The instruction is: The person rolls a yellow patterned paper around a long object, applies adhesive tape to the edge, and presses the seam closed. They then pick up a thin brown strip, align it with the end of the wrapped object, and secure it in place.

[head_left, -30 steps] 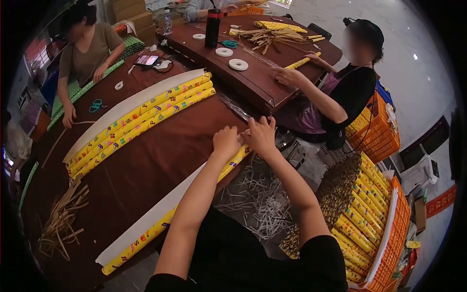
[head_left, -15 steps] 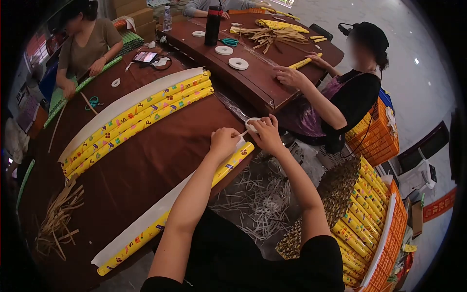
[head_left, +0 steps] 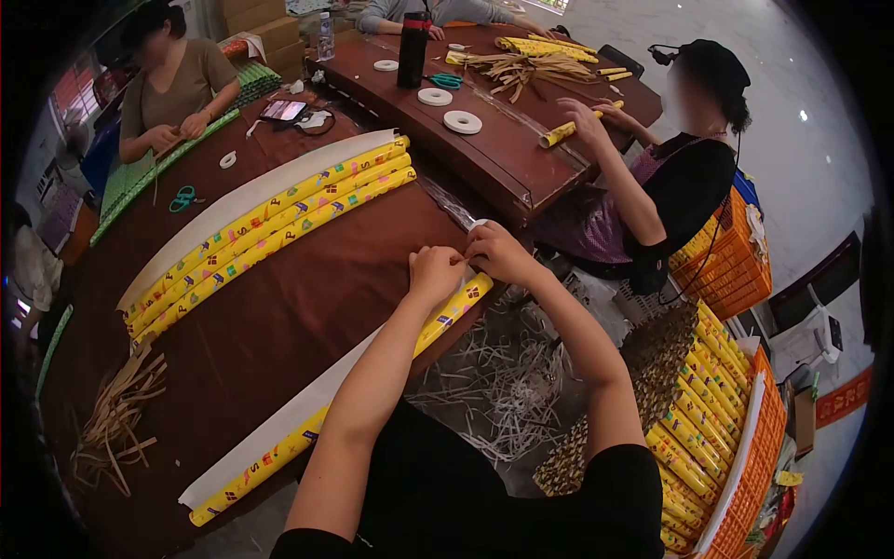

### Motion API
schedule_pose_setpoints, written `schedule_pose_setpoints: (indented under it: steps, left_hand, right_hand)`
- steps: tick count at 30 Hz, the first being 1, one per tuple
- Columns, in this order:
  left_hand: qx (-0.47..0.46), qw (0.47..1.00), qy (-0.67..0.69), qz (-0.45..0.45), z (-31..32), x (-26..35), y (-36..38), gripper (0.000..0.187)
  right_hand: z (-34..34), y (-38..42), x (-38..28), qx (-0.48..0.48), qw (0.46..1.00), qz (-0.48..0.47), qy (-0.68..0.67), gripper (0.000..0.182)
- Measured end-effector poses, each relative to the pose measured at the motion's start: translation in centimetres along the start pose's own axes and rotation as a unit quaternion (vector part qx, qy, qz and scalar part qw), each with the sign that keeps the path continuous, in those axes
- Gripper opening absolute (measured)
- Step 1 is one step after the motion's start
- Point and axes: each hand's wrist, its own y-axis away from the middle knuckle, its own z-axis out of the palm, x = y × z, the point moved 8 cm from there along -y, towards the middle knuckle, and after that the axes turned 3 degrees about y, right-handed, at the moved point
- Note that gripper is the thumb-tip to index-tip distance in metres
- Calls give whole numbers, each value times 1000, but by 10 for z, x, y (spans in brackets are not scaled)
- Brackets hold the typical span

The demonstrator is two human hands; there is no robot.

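A yellow patterned roll (head_left: 256, 473) with a white flap along it lies at the near table edge. At its right end my left hand (head_left: 436, 275) has its fingers pinched together, on something too small to make out. My right hand (head_left: 498, 253) meets it there, fingers closed, with a white tape roll (head_left: 477, 224) partly hidden behind them. Several more yellow patterned rolls (head_left: 279, 219) lie side by side beyond my hands, next to a white sheet edge. A bundle of brown paper strips (head_left: 119, 415) rests on the left of the brown table (head_left: 307, 307).
Co-workers sit at the left (head_left: 172, 93), far side and right (head_left: 670, 177). White tape rolls (head_left: 463, 122), teal scissors (head_left: 446, 81) and a black bottle (head_left: 413, 51) stand or lie on the far table. Orange crates (head_left: 745, 466) of yellow rolls and shredded strips (head_left: 517, 401) are below right.
My right hand has shifted slightly left, closer to my left hand, and now covers more of the white tape roll. The co-worker at the right has raised a hand off a yellow roll.
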Motion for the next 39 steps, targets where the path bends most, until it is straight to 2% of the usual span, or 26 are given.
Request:
schedule_pose_setpoints:
  steps: [6,8,23,35,39]
  left_hand:
    - [8,1000,-6,-3,0,-1,-1,18]
    - [10,1000,-8,-5,1,-1,-1,18]
    - [3,999,11,-32,-1,-1,-2,19]
    - [-27,999,12,-42,0,-2,-3,20]
    - [-22,999,14,-34,1,-3,-3,20]
  right_hand:
    - [3,6,0,50,999,-3,5,10]
    - [-2,10,-4,112,993,-20,9,9]
    - [-2,19,-2,130,991,-1,-24,8]
    - [0,19,-3,101,994,16,-30,13]
    - [0,20,-2,118,993,-5,-23,11]
